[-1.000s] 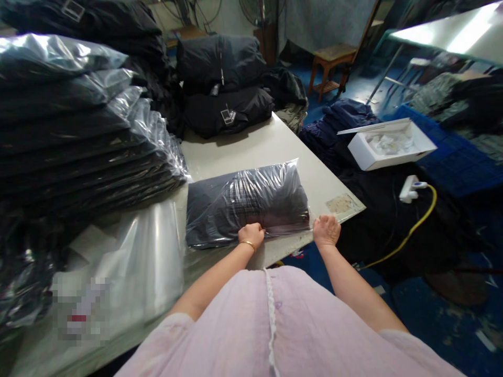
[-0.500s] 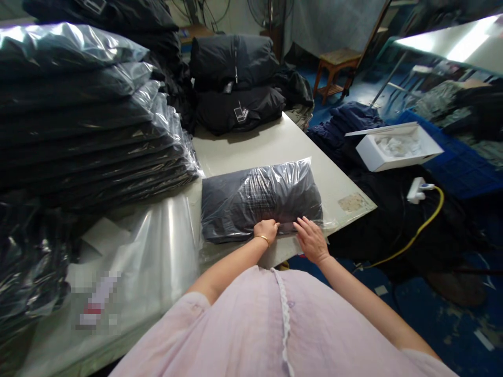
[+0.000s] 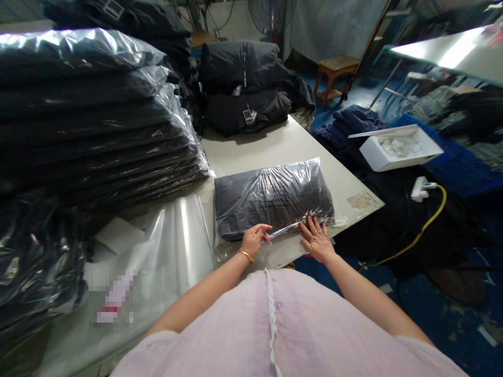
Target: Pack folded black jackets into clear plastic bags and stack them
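A dark folded garment in a clear plastic bag (image 3: 271,196) lies on the pale table (image 3: 251,152) in front of me. My left hand (image 3: 253,242), with a gold bangle at the wrist, pinches something red and the bag's clear edge at the near side. Its fingers are pressed together. My right hand (image 3: 317,242) lies with fingers spread on the bag's near right edge. Left of the bag, clear plastic sheets (image 3: 165,251) cover the table.
Bagged dark garments (image 3: 86,115) are piled high at the left. Folded black garments (image 3: 243,68) stand at the back. Right of the table are a white box (image 3: 401,149), a white plug with a yellow cable (image 3: 426,225) and a wooden stool (image 3: 334,73).
My left hand has moved left along the bag's near edge, its fingers lifted. The fingers of my right hand have spread. The whole view has shifted slightly.
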Demonstrator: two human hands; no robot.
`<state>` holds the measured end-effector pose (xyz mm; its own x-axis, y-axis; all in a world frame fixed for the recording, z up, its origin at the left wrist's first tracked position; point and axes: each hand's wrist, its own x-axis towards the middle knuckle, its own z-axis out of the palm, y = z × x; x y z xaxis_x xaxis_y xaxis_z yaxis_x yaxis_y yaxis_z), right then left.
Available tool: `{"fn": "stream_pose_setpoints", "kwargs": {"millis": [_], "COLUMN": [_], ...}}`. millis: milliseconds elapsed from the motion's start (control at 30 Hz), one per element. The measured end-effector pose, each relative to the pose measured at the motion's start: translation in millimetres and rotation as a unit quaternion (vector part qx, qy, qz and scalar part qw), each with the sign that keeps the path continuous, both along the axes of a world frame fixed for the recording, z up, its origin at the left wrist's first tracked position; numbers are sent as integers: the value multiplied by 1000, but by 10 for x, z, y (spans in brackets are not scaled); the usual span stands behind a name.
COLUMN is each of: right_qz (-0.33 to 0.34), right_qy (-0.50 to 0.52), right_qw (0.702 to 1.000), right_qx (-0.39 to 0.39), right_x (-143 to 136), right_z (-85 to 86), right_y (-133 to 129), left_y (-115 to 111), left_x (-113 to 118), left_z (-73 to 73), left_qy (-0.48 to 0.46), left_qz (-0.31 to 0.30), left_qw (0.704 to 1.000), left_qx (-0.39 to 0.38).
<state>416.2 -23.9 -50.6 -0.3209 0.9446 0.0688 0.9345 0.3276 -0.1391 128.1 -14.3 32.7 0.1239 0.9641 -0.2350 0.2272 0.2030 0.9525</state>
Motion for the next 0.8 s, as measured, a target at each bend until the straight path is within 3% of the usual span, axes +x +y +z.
{"fn": "stream_pose_setpoints", "kwargs": {"millis": [133, 300, 433, 600, 800], "right_qz": [-1, -7, -7, -12, -16], "right_qy": [-4, -2, 0, 11, 13], "right_qw": [1000, 1000, 1000, 1000, 1000], "right_qx": [-1, -4, -3, -2, -3], "right_x": [-8, -11, -21, -32, -34], "right_z": [-27, -25, -5, 14, 20], "right_y": [-2, -2, -4, -3, 0], "left_y": [-143, -307, -290, -186, -3], "left_x": [-311, -451, -491, -632, -828], "left_z": [229, 326, 269, 242, 50], "left_qy": [164, 458, 541, 483, 500], "left_qz": [-39, -110, -160, -204, -123], "left_qw": [985, 871, 813, 821, 857], "left_qx": [39, 140, 144, 224, 27]}}
